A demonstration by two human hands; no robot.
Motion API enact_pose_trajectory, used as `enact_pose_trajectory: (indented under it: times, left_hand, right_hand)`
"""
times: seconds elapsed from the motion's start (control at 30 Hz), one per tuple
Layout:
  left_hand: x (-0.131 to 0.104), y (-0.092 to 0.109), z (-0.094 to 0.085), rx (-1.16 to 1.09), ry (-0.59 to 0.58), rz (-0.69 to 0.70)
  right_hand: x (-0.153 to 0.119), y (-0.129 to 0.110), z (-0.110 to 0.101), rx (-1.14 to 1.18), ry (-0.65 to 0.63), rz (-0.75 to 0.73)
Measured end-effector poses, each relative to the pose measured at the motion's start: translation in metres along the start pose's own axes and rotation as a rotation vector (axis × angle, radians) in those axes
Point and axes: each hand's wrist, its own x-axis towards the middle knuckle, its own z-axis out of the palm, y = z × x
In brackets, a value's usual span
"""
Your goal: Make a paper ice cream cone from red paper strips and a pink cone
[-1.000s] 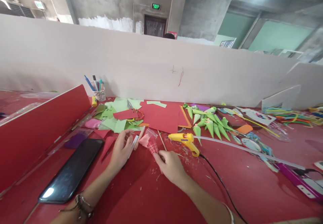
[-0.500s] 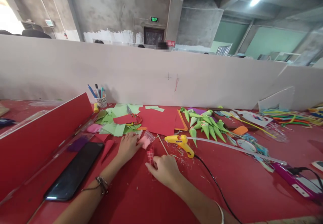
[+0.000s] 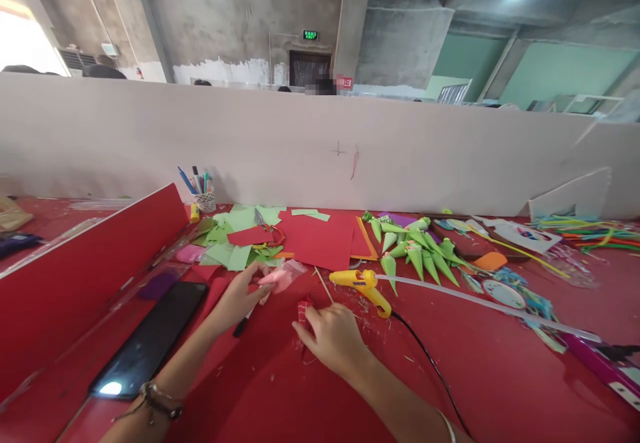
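My left hand (image 3: 242, 300) has its thumb and fingers closed on the near end of a small clear bag with pink material (image 3: 281, 278) inside. A dark-tipped pen (image 3: 241, 327) lies at an angle just under that hand, partly covered by it. My right hand (image 3: 334, 338) pinches a small red piece with white grid lines (image 3: 303, 308), which looks like rolled paper; its lower part is hidden by the fingers. Just beyond this hand lie a thin wooden stick (image 3: 323, 284) and a yellow glue gun (image 3: 367, 284) with a long glue stick in its back.
Several green paper cones (image 3: 417, 250) lie behind the glue gun. Green paper scraps (image 3: 235, 233) and red sheets (image 3: 320, 240) cover the back middle. A black phone (image 3: 150, 336) rests left, beside a red divider (image 3: 90, 283). The glue gun's cable (image 3: 425, 350) runs towards me on the right.
My left hand has shifted left and slightly down, and the pink bag now lies stretched out to its right. The pen has come into view below it. My right hand still holds the red piece.
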Motion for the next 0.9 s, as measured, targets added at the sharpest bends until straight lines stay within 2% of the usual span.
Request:
enact_pose_trajectory:
  times: [0.1,0.23,0.3,0.5,0.63,0.9]
  left_hand:
    - [-0.01,0.001,-0.005,-0.164,-0.069,0.035]
    - [-0.014,-0.003,-0.004,-0.264,-0.098,0.04]
    - [-0.014,-0.001,-0.002,-0.284,-0.113,0.051]
    - [-0.018,0.012,0.0,-0.303,-0.118,0.055]
    - [-0.021,0.013,0.001,-0.308,-0.114,0.04]
    - [-0.03,0.012,-0.001,-0.454,-0.179,0.01]
  right_hand:
    - [-0.001,0.003,-0.002,0.049,0.07,-0.019]
    - [0.0,0.007,-0.008,0.232,0.342,-0.013]
    - [0.001,0.008,-0.009,0.305,0.427,-0.012]
    - [0.002,0.004,-0.007,0.382,0.392,0.03]
    - [0.001,-0.002,-0.009,0.504,0.295,-0.01]
    - [0.005,-0.011,-0.007,0.756,0.202,0.157]
